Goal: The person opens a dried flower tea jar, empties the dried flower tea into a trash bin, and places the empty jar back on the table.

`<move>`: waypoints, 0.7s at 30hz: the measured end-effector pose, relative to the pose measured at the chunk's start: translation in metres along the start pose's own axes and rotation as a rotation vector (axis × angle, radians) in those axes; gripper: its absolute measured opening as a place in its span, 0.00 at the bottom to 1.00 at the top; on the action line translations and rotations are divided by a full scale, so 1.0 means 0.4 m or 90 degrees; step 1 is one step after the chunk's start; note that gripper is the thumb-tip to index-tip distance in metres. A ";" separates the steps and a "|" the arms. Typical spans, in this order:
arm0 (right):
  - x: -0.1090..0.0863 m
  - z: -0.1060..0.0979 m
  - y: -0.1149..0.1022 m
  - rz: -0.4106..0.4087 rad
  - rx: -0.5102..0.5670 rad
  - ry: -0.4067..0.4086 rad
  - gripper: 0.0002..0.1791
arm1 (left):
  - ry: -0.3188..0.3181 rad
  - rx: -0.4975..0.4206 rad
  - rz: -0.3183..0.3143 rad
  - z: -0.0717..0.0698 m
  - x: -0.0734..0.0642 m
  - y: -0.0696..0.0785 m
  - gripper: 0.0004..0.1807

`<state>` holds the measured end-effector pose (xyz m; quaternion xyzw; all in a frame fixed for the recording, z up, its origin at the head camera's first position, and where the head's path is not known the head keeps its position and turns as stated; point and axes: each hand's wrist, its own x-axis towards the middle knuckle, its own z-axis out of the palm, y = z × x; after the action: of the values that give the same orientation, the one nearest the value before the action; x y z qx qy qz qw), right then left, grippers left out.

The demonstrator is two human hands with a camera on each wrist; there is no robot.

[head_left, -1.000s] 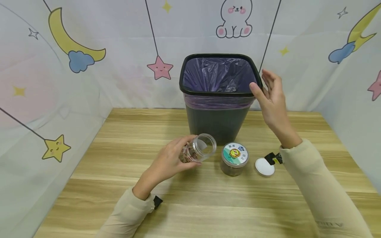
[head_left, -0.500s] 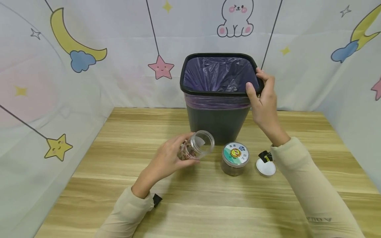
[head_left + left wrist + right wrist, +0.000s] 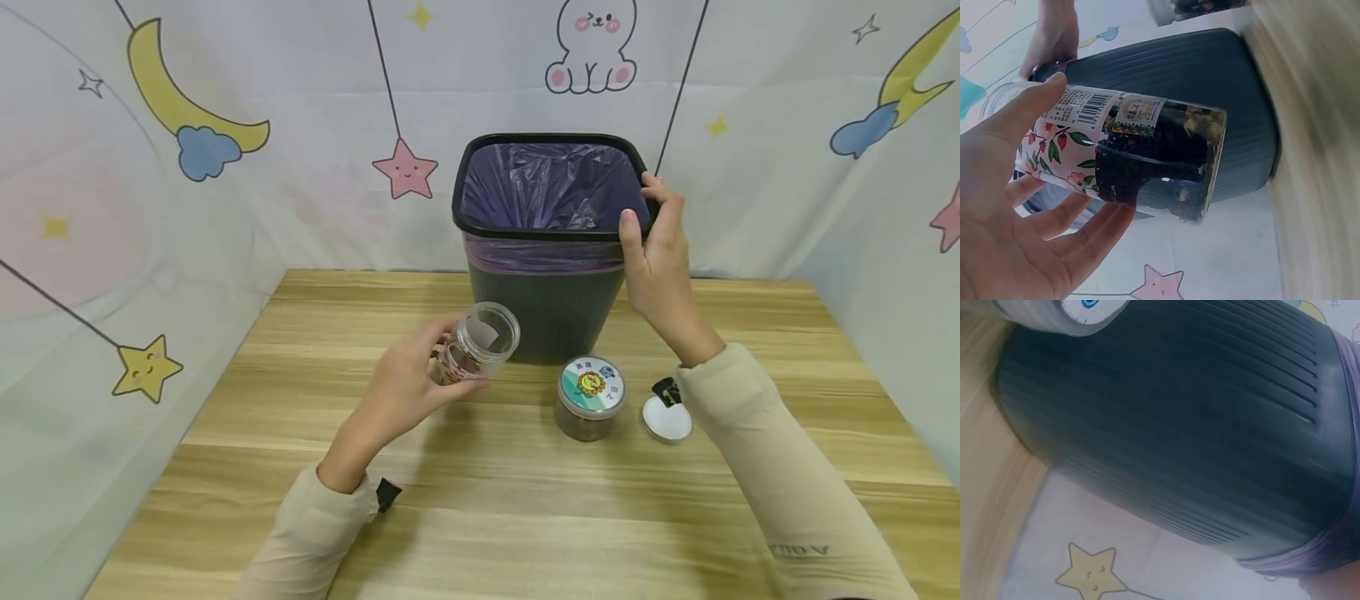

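Note:
My left hand [image 3: 401, 367] grips a clear, lidless jar [image 3: 1166, 156] with a pink floral label and barcode. Dark dried pieces, like loose herbal tea, show through its wall in the left wrist view, and a pale scrap lies just inside its mouth. The jar leans with its mouth up and to the right, in front of the trash can [image 3: 555, 292]. My right hand [image 3: 663, 267] holds the can's black rim [image 3: 551, 232] at the right corner, thumb in front and fingers behind. A purple bag [image 3: 555, 187] lines the can.
A lidded jar [image 3: 591, 400] with a cartoon sunflower on its top stands in front of the can. To its right a white lid [image 3: 667, 419] lies on the wooden table [image 3: 480, 525]. Printed curtains hang behind and on both sides.
My right hand has moved left and taken hold of the can's rim. My left hand has shifted the jar up and slightly left. The lidded jar and the white lid stay put.

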<state>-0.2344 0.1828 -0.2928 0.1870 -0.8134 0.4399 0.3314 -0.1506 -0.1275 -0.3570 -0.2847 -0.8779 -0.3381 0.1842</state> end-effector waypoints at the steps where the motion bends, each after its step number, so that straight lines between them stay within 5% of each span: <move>1: 0.001 -0.001 0.001 0.000 -0.001 -0.001 0.34 | 0.005 -0.009 -0.002 -0.006 0.003 0.001 0.43; 9: 0.008 -0.006 0.001 0.010 -0.014 -0.009 0.43 | 0.063 0.002 -0.024 -0.044 0.025 0.010 0.44; 21: 0.001 -0.003 0.007 0.013 -0.031 -0.011 0.38 | 0.135 0.035 -0.043 -0.084 0.041 0.021 0.45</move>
<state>-0.2361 0.1853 -0.2937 0.1745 -0.8286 0.4217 0.3243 -0.1537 -0.1396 -0.3208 -0.2128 -0.8713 -0.3484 0.2723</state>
